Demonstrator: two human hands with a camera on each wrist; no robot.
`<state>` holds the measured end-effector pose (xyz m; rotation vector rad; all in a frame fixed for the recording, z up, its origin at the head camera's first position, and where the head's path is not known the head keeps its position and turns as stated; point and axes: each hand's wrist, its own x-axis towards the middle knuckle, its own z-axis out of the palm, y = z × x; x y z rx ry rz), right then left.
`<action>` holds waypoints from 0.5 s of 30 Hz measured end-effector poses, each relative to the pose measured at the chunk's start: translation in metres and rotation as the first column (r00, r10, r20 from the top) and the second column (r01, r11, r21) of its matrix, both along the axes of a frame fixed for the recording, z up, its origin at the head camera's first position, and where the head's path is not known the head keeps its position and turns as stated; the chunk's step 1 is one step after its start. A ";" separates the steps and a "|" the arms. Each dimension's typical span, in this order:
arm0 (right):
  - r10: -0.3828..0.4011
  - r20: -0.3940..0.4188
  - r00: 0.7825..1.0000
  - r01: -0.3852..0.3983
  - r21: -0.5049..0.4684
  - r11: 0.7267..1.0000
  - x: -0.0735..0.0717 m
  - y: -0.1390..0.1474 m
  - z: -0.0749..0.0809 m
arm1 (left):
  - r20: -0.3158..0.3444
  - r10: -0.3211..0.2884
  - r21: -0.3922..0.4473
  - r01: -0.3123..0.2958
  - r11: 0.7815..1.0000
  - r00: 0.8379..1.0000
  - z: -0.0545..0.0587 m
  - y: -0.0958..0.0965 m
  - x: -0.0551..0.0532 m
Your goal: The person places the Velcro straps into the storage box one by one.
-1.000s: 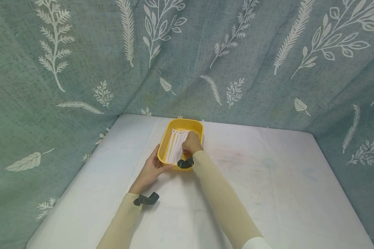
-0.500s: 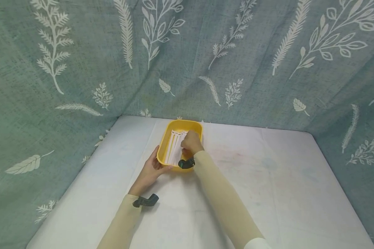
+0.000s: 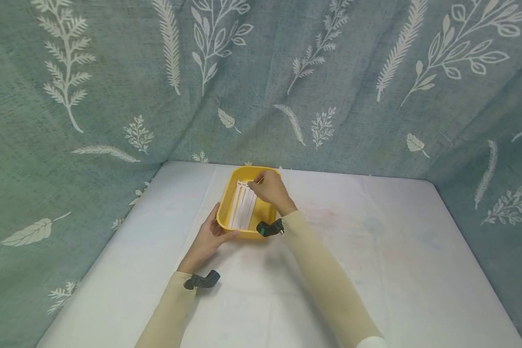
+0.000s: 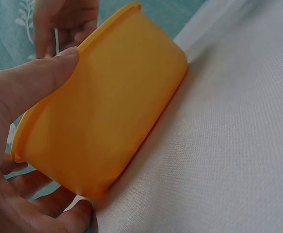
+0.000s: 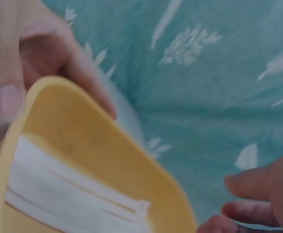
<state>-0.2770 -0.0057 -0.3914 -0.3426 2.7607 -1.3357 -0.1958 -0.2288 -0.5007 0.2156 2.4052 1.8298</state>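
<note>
A yellow plastic tray (image 3: 265,212), deep and with rounded corners, stands on the white-covered table. My left hand (image 3: 208,240) grips its near left corner, thumb over the rim and fingers along the outer wall, as the left wrist view shows. Inside lie several long, flat white strips (image 3: 242,208) side by side, with small notched shapes at their far ends. My right hand (image 3: 273,189) hovers over the tray's right side, fingertips close to the strips' far ends. In the right wrist view its thumb and fingers (image 5: 250,184) are apart, with nothing visible between them.
A white cloth (image 3: 352,270) covers the table. Behind and at both sides hangs a green-blue curtain (image 3: 261,87) with white leaf prints; its foot runs close behind the tray. Dark wrist cameras (image 3: 202,280) sit on both sleeves.
My right hand has risen from inside the tray, its fingers have loosened from a fist, and more of the tray floor and strips shows. My left hand keeps its grip on the corner.
</note>
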 end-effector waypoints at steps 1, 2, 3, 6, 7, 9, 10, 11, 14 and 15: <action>0.007 -0.034 0.999 -0.007 -0.001 1.000 0.003 0.003 0.004 | 0.001 0.000 0.003 0.000 1.000 1.000 0.000 0.000 0.000; 0.014 -0.068 0.998 -0.015 -0.014 1.000 0.006 0.005 0.007 | 0.000 -0.002 0.002 0.002 1.000 1.000 -0.001 -0.001 -0.001; 0.018 -0.101 0.995 -0.020 -0.028 0.999 0.009 0.009 0.010 | -0.001 -0.002 0.002 0.003 1.000 1.000 -0.001 -0.002 -0.001; 0.007 -0.202 0.979 -0.022 -0.072 0.997 0.018 0.019 0.018 | -0.002 -0.004 -0.005 0.004 1.000 1.000 -0.002 -0.003 0.000; -0.003 -0.233 0.972 -0.016 -0.083 0.996 0.021 0.022 0.020 | -0.001 0.000 -0.009 0.000 1.000 1.000 -0.002 -0.003 0.000; -0.033 -0.287 0.957 0.004 -0.099 0.995 0.027 0.030 0.025 | 0.005 0.010 -0.019 -0.010 1.000 1.000 -0.001 -0.005 0.001; -0.047 -0.313 0.949 0.013 -0.108 0.994 0.030 0.034 0.026 | 0.004 0.014 -0.031 -0.013 0.999 1.000 -0.001 -0.006 0.001; -0.062 -0.334 0.941 0.024 -0.116 0.993 0.033 0.039 0.028 | 0.006 0.019 -0.039 -0.019 0.999 1.000 0.000 -0.008 0.001; -0.098 -0.390 0.915 0.052 -0.129 0.990 0.042 0.053 0.031 | -0.017 0.030 -0.078 -0.031 0.996 0.999 0.003 -0.011 0.004; -0.109 -0.408 0.906 0.060 -0.131 0.990 0.045 0.058 0.032 | -0.033 0.040 -0.095 -0.043 0.995 0.999 0.005 -0.012 0.005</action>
